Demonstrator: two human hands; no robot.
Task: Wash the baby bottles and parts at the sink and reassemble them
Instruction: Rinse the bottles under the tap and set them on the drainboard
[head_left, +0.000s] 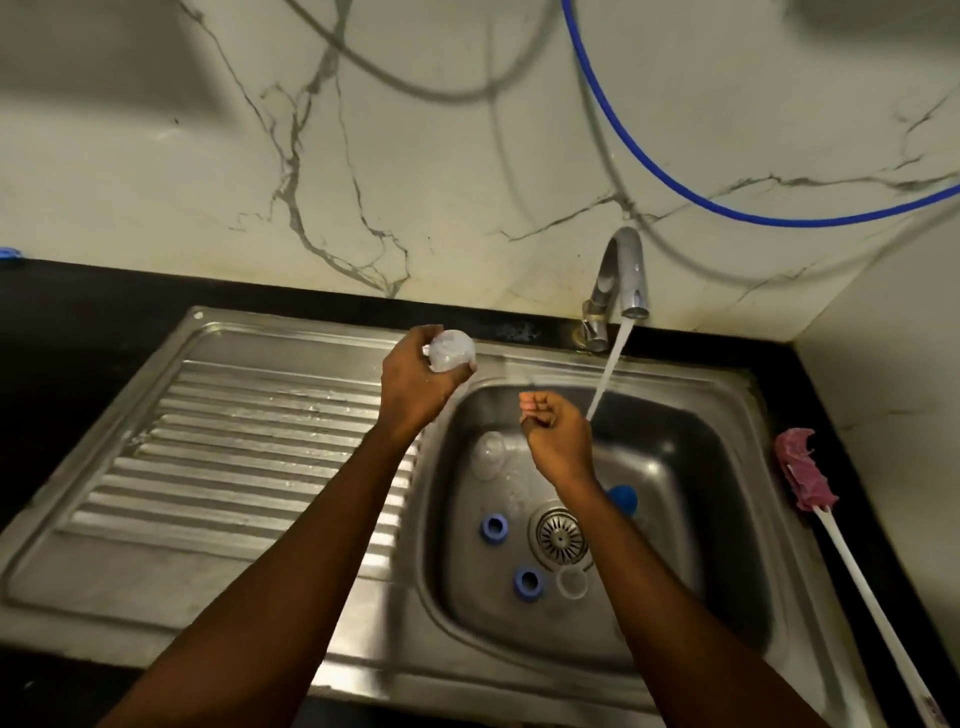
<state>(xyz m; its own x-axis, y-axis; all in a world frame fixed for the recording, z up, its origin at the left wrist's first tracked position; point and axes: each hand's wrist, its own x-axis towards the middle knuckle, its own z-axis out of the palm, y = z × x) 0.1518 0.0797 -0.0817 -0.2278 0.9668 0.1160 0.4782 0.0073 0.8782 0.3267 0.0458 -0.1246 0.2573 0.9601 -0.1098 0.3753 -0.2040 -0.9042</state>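
- The marble-veined wall (467, 156) rises behind the sink, and a second wall closes in on the right. A blue hose (649, 161) hangs in a loop across the back wall.
- The black counter (78, 322) frames the steel sink unit (218, 613) on every side. Only a narrow strip of it lies between the basin rim and the right wall.
- The ridged drainboard (249, 457) spreads wide on the left, with the left forearm passing above its right edge.
- The basin (691, 499) is deep with rounded corners, and its right half has the most free floor.
- A bottle brush (810, 478) lies on the right counter strip, pink head toward the wall and white handle running toward the near edge.
- The faucet (623, 275) stands at the back rim. Its water stream (608, 369) falls just beside the right hand; whether it touches the hand cannot be told.
- The left hand (415, 389) is over the rim between drainboard and basin, its fingers wrapped round a clear domed bottle piece (451, 351).
- The right hand (556, 436) is over the basin with its fingers curled in. Whether they pinch anything cannot be told.
- A clear bottle (488, 454) lies on the basin floor at the left.
- The drain strainer (561, 535) sits at the centre of the floor.
- A blue cap (622, 499) shows past the right wrist.
- Two blue rings (494, 527) (527, 582) lie left of the strainer.
- A clear round cap (571, 582) sits just beside the nearer ring.
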